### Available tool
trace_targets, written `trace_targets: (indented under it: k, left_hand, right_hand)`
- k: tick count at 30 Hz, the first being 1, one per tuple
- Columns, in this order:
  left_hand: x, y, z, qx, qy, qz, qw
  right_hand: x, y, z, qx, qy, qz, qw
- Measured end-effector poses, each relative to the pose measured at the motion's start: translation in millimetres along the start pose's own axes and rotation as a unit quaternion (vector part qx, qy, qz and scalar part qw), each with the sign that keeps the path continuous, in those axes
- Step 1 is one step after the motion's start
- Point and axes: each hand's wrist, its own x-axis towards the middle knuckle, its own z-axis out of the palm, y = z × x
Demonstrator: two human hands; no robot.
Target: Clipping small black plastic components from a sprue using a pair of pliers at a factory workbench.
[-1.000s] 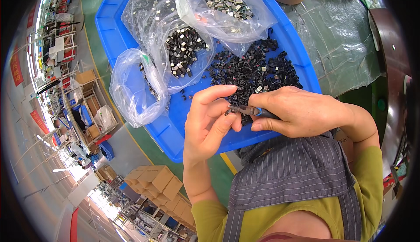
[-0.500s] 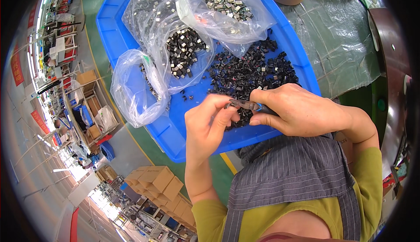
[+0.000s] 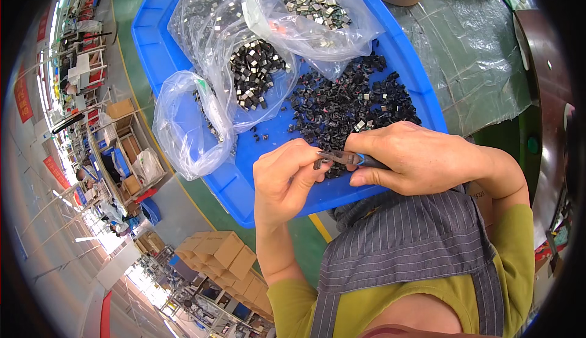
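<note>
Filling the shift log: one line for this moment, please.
left hand: pinches small part | right hand: holds pliers on part | over blue tray | loose dark parts, bags in tray

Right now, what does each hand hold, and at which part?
The right hand grips small pliers by the handles. The left hand pinches a small dark part at the plier tips, between thumb and fingers, over the blue tray.

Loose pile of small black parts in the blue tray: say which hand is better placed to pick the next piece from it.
Probably the right hand: it lies at the near edge of the loose black pile in the blue plastic tray, though it holds a slim tool. The left hand pinches a small part, farther off.
</note>
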Motion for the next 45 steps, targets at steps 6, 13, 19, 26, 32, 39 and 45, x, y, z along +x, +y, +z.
trace_targets:
  k: [6,13,19,26,32,39,45]
  left_hand:
    - [-2,2,-3,-0.022,-0.019,-0.075,0.997]
    - [-1,3,-5,-0.03,-0.036,-0.094,0.994]
    - [0,5,-6,-0.082,-0.035,-0.129,0.988]
    - [3,9,1,-0.098,-0.012,-0.117,0.988]
    - [4,1,4,0.132,0.031,0.078,0.988]
    - [2,-1,9,0.275,0.069,0.179,0.942]
    - [6,-4,7,0.236,0.06,0.164,0.956]
  right_hand:
    - [0,-2,-3,-0.001,-0.02,0.016,1.0]
    - [1,-1,-1,0.002,-0.039,0.038,0.999]
    - [0,3,3,-0.007,-0.016,0.004,1.0]
    - [-2,-3,-2,-0.024,-0.029,0.037,0.999]
    - [-2,-5,-2,-0.024,-0.004,0.018,1.0]
    - [-1,-5,-2,-0.012,-0.002,0.022,1.0]
    - [-1,-1,2,-0.017,0.02,0.004,1.0]
